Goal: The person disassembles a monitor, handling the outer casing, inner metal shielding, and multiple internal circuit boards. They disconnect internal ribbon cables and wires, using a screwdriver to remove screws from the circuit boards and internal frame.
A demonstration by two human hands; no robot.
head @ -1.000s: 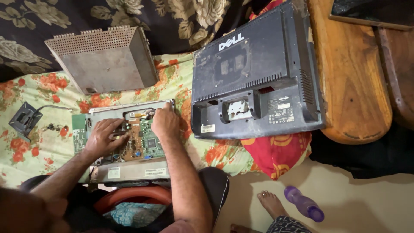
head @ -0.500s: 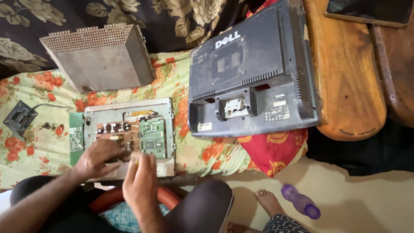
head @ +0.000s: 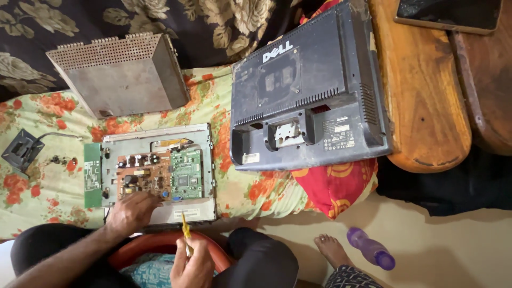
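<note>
A grey monitor chassis [head: 160,137] lies flat on a floral cloth, with a brown power board [head: 140,180] and a green circuit board [head: 186,173] bared on it. My left hand [head: 130,212] rests on the near edge of the brown board, fingers curled on it. My right hand [head: 193,266] is drawn back near my lap and grips a yellow-handled screwdriver [head: 185,232], its tip pointing up toward the chassis. A narrow green strip board [head: 92,175] sits at the chassis' left side.
A perforated metal shield [head: 120,74] lies beyond the chassis. A dark grey monitor back cover [head: 309,90] leans on a red pillow [head: 336,184] at right. A small black stand part [head: 20,152] sits far left. A purple bottle [head: 370,248] and a foot [head: 332,250] are on the floor.
My right hand has left the boards and pulled back toward my lap, now holding the screwdriver. My left hand slid down to the board's near edge.
</note>
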